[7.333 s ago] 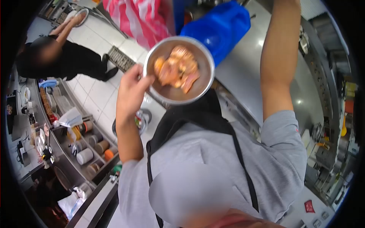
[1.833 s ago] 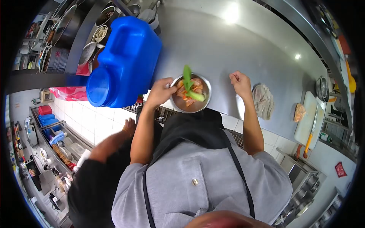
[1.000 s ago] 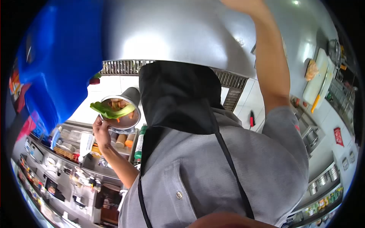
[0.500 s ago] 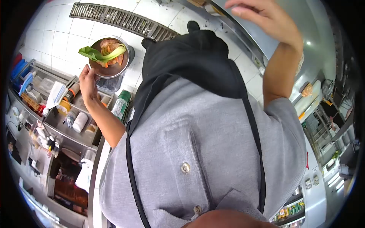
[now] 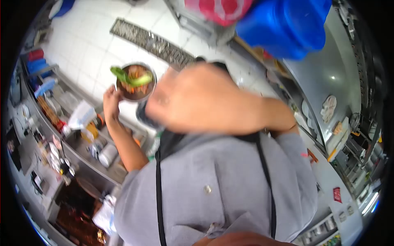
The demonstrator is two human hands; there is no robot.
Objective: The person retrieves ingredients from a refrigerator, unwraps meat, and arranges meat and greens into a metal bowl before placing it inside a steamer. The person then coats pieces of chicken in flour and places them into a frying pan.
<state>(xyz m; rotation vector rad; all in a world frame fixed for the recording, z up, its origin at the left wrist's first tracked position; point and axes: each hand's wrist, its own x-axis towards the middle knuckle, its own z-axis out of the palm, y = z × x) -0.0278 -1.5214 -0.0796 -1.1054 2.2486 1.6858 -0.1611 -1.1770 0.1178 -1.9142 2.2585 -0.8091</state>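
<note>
My left hand (image 5: 111,101) grips the near-left edge of a round metal bowl (image 5: 130,97), held out over the floor. Inside lie a stalk of green leafy vegetable (image 5: 141,79) and orange and brownish food pieces (image 5: 133,73). The leaf end hangs over the rim. My right hand (image 5: 205,100) is large and blurred in front of my body, back toward the camera, just right of the bowl with a visible gap. Its fingers are smeared by motion, and whatever may be in them is hidden. A dark object (image 5: 145,116) shows partly beneath that hand.
A metal floor drain grate (image 5: 150,44) crosses the white tiles. At upper right stand a blue plastic container (image 5: 283,28) and a red-pink item (image 5: 219,9). A counter on the left bears a white bottle (image 5: 108,155) and cloths; a white cloth (image 5: 328,108) lies on the right-hand steel counter (image 5: 328,69).
My right hand has swung from the upper right down and left across my body. The bowl, still in my left hand, appears slightly further right. The blue container has come into view.
</note>
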